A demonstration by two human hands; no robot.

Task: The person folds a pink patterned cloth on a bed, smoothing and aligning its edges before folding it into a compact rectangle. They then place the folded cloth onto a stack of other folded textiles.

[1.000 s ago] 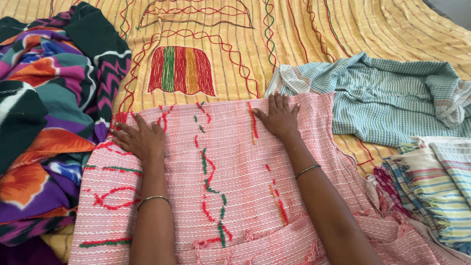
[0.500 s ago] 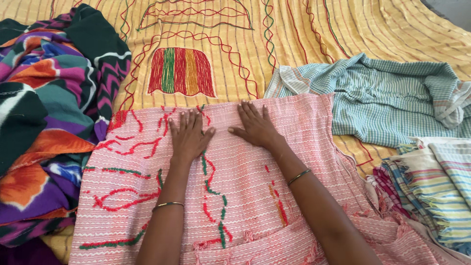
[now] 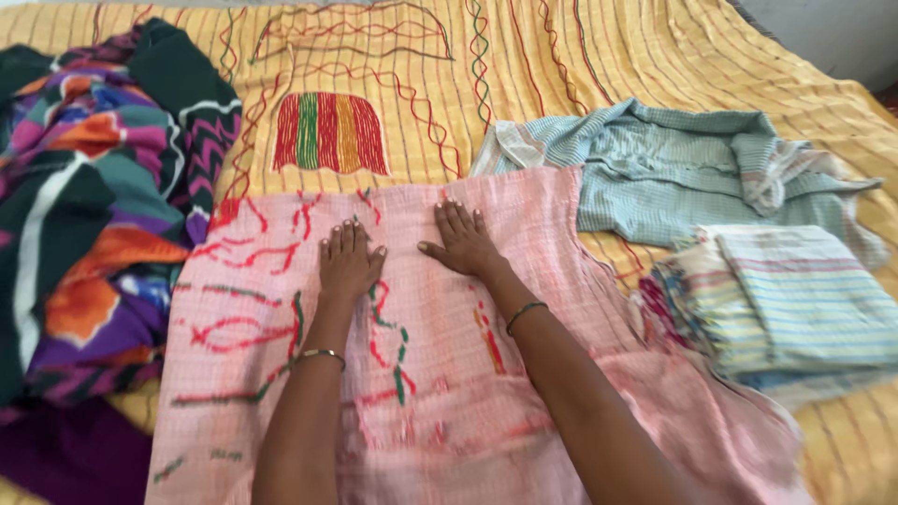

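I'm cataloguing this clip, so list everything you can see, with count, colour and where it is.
pink cloth: one, pink with red and green stitching, spread flat in the middle, under both hands
yellow bedspread: one, yellow with red and green embroidery, beneath everything
multicoloured blanket: one, purple, orange, green and black, bunched at the left
checked cloth: one, pale blue-green, crumpled at the upper right
folded striped cloths: a small stack, pastel stripes, at the right
bangles: two, thin, one on each wrist
left hand: flat on the pink cloth
right hand: flat on the pink cloth, beside the left
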